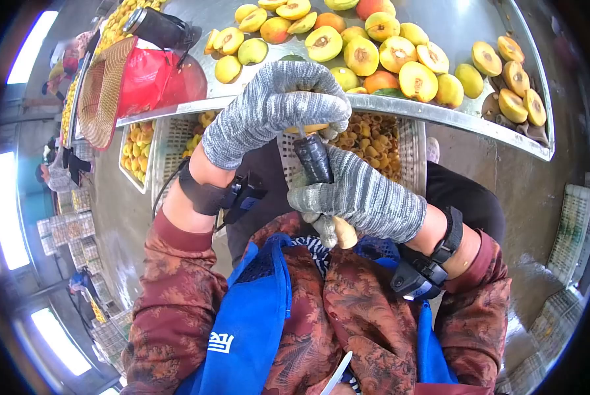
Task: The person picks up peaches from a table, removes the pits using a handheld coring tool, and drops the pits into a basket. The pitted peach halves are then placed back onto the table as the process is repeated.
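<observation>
My left hand (278, 108), in a grey striped knit glove, curls over a yellow peach half (316, 128), mostly hidden by the fingers. My right hand (367, 194), gloved alike, is closed around a tool whose handle (313, 158) is wrapped in black tape. A tan rounded piece (344, 234) sticks out below that fist, perhaps the handle's other end. The tool's thin metal part points up at the peach; its tip is hidden under my left hand. Both hands are close together, just before the metal table's edge.
Halved peaches (417, 80) lie on the metal table (440, 115), several on a dark cloth at right. A straw hat (104, 92), a red bag (147, 79) and a black flask (157, 27) sit at left. Below stand a crate of pits (410, 148) and a fruit crate (137, 153).
</observation>
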Tool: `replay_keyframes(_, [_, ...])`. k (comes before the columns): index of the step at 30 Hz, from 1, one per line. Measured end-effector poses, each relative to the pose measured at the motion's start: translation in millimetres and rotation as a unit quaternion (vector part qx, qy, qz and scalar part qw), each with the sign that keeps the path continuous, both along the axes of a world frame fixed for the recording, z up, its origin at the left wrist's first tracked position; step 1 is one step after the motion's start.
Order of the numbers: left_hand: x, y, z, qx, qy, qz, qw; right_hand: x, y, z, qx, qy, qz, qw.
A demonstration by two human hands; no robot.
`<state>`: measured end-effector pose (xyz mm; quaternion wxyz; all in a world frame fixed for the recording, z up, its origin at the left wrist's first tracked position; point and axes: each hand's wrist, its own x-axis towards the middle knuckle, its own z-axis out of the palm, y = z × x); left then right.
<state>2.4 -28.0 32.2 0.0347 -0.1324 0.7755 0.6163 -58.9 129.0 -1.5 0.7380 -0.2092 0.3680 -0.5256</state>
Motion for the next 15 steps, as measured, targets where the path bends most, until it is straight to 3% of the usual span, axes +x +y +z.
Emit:
replay_keyframes(5, [-0.7, -1.3, -9.0, 0.030, 0.043, -0.010, 0.999, 0.8, 0.3, -15.1, -0.059, -0.123, 0.001, 0.991])
replay_keyframes(7, [-0.3, -0.8, -11.7, 0.081, 0.066, 0.016, 0.994, -0.8, 1.9, -14.5, -0.083, -0.073, -0.009, 0.994])
replay_keyframes(9, [-1.0, 4.0, -8.5, 0.127, 0.088, 0.011, 0.988, -5.9, 5.9, -13.5, -0.068, -0.201, 0.039, 0.977])
replay_keyframes(11, [0.8, 11.4, -5.8, 0.170, 0.113, 0.004, 0.979, -1.4, 3.1, -13.7, -0.120, -0.167, 0.004, 0.979])
replay_keyframes(13, [4.5, 19.5, -6.6, 0.254, 0.151, 0.073, 0.952, -4.6, 3.9, -11.9, -0.087, -0.214, 0.043, 0.972])
replay_keyframes(15, [4.4, 16.1, -24.0, 0.301, 0.185, 0.060, 0.934, -10.1, 3.1, -0.6, -0.066, -0.185, 0.061, 0.979])
